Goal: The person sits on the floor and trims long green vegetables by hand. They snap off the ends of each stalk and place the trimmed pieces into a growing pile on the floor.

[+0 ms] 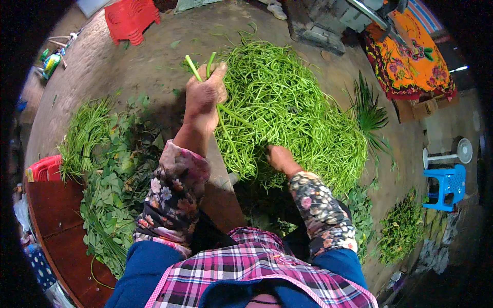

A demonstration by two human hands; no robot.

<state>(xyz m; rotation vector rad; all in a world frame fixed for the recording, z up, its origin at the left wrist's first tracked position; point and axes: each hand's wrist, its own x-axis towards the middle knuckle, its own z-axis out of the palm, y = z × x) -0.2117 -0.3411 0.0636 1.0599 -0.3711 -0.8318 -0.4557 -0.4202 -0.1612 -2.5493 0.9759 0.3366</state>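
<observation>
My left hand (207,90) is closed round a few long green stems (193,67), whose cut ends stick up above the fist. Their lower parts hang down over the left edge of a large heap of thin green stems (285,104). At the heap's near edge is my right hand (283,158), fingers pointing left beside a dark gap; its fingertips are partly hidden, and I cannot tell whether they grip anything. A pile of green leaves (111,181) lies to the left, with a bundle of green stems (85,134) at its far end.
Stacked red plastic stools (130,21) stand at the far left. A reddish-brown board (57,215) is at the near left. To the right are a palm-like leaf (368,111), a blue plastic stool (446,186), a leafy green pile (401,231) and an orange floral cloth (414,54) over a box.
</observation>
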